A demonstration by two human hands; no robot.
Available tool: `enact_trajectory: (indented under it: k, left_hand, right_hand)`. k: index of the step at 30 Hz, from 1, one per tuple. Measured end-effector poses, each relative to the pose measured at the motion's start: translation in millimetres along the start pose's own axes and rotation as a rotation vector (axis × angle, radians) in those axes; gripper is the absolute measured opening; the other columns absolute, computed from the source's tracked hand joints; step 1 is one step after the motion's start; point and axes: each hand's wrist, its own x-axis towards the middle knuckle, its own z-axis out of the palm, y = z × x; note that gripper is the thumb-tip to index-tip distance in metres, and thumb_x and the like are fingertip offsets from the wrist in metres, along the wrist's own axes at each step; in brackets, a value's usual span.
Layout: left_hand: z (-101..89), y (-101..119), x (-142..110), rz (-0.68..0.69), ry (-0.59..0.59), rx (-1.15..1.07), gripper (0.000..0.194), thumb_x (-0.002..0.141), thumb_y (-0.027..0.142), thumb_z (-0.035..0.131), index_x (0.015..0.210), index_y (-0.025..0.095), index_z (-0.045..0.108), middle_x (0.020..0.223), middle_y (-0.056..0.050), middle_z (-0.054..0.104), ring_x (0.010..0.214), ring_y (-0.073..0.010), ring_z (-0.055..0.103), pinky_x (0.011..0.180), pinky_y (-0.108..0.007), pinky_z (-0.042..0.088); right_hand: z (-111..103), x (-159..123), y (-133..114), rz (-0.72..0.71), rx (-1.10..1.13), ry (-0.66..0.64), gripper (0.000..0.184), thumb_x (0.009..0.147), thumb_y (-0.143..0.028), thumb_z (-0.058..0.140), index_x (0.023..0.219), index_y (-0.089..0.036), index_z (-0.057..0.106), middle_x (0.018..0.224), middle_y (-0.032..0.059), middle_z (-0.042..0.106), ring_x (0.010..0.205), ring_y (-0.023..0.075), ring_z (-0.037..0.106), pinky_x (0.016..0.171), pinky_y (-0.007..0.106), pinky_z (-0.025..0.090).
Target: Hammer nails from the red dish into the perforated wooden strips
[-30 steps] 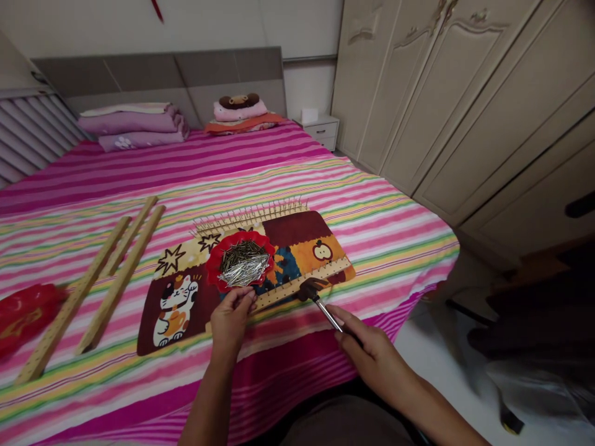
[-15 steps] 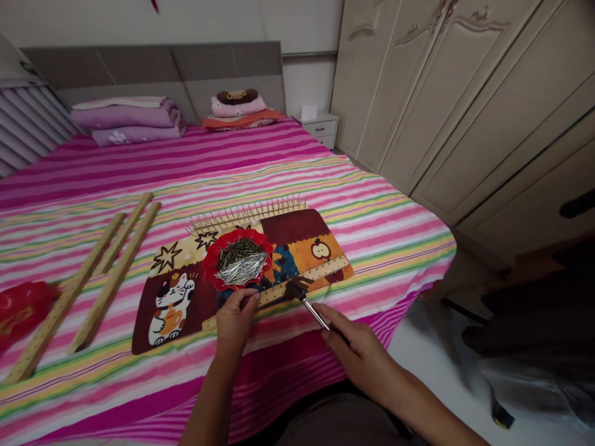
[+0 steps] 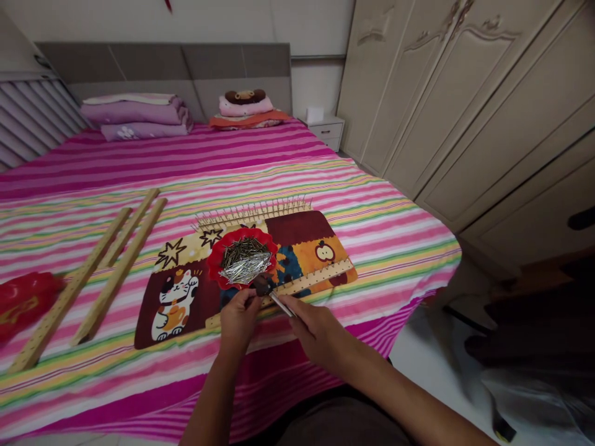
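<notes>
My right hand point(image 3: 323, 334) is wrapped round the handle of a hammer point(image 3: 281, 305), whose dark head is over the near wooden strip point(image 3: 318, 277), close to my left fingertips. My left hand point(image 3: 239, 319) is closed in a pinch at that strip; whatever is between its fingers is too small to make out. A row of small dark marks runs along the strip. Just beyond my hands stands a red scalloped bowl point(image 3: 212, 267), filled with dark and silvery nails point(image 3: 246, 261). Both lie on a patterned mat point(image 3: 209, 303) with a cat and an apple printed on it.
Behind the bowl is another wooden strip point(image 3: 253, 217) bristling with upright nails. Several wooden bars point(image 3: 118, 282) and a red plastic piece point(image 3: 28, 303) lie to the left on the striped bedspread point(image 3: 395, 248). A wardrobe point(image 3: 446, 105) stands at the right.
My right hand has swung the hammer left and its head is now beside my left fingers. My left hand keeps its pinch at the strip. The view has shifted slightly.
</notes>
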Motion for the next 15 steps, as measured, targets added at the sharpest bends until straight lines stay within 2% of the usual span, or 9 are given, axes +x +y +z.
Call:
enact_trajectory:
  k: [5, 7, 9, 12, 13, 15]
  left_hand:
    - [-0.3, 0, 0, -0.072, -0.029, -0.052, 0.026, 0.066, 0.042, 0.059, 0.077, 0.021, 0.068, 0.071, 0.000, 0.069, 0.067, -0.0157, 0.061, 0.064, -0.025, 0.046]
    - [-5.8, 1, 2, -0.097, -0.055, -0.085, 0.030, 0.065, 0.043, 0.059, 0.082, 0.021, 0.069, 0.073, -0.001, 0.070, 0.068, -0.0161, 0.062, 0.064, -0.026, 0.047]
    - [-14.8, 3, 7, -0.075, -0.020, -0.048, 0.030, 0.068, 0.042, 0.057, 0.086, 0.021, 0.069, 0.078, -0.002, 0.071, 0.071, -0.0164, 0.063, 0.067, -0.026, 0.048]
    - [-27.6, 10, 24, 0.043, 0.076, 0.189, 0.026, 0.074, 0.035, 0.052, 0.087, 0.021, 0.069, 0.089, -0.003, 0.070, 0.080, -0.0171, 0.063, 0.076, -0.027, 0.047]
    - [-29.7, 13, 31, 0.087, 0.079, 0.294, 0.025, 0.075, 0.032, 0.050, 0.088, 0.021, 0.069, 0.092, -0.004, 0.070, 0.082, -0.0175, 0.062, 0.078, -0.028, 0.046]
    - [-29.5, 19, 44, 0.152, 0.012, 0.505, 0.025, 0.078, 0.027, 0.049, 0.089, 0.020, 0.069, 0.096, -0.006, 0.069, 0.087, -0.0191, 0.062, 0.080, -0.028, 0.045]
  right_hand:
    - [-12, -18, -5, 0.044, 0.025, 0.024, 0.049, 0.090, -0.011, 0.037, 0.137, -0.024, 0.041, 0.100, 0.0032, 0.070, 0.082, 0.0148, 0.065, 0.080, 0.027, 0.050]
    - [-19, -30, -4, 0.080, 0.028, 0.054, 0.046, 0.092, -0.014, 0.037, 0.137, -0.024, 0.042, 0.097, 0.0027, 0.069, 0.077, 0.0135, 0.064, 0.077, 0.026, 0.050]
    - [-23, -42, 1, 0.112, 0.011, 0.095, 0.045, 0.092, -0.018, 0.037, 0.136, -0.023, 0.042, 0.094, 0.0024, 0.067, 0.074, 0.0132, 0.062, 0.074, 0.025, 0.050]
    - [-25, -57, 12, 0.177, -0.031, 0.152, 0.044, 0.091, -0.021, 0.037, 0.135, -0.020, 0.045, 0.076, 0.0003, 0.062, 0.060, 0.0127, 0.054, 0.060, 0.023, 0.047]
    - [-25, -60, 15, 0.204, -0.035, 0.162, 0.044, 0.091, -0.022, 0.037, 0.134, -0.018, 0.046, 0.068, -0.0012, 0.058, 0.054, 0.0122, 0.049, 0.054, 0.023, 0.045]
    - [-25, -65, 20, 0.250, -0.026, 0.173, 0.045, 0.090, -0.024, 0.036, 0.132, -0.015, 0.048, 0.058, -0.0043, 0.046, 0.047, 0.0114, 0.039, 0.047, 0.022, 0.039]
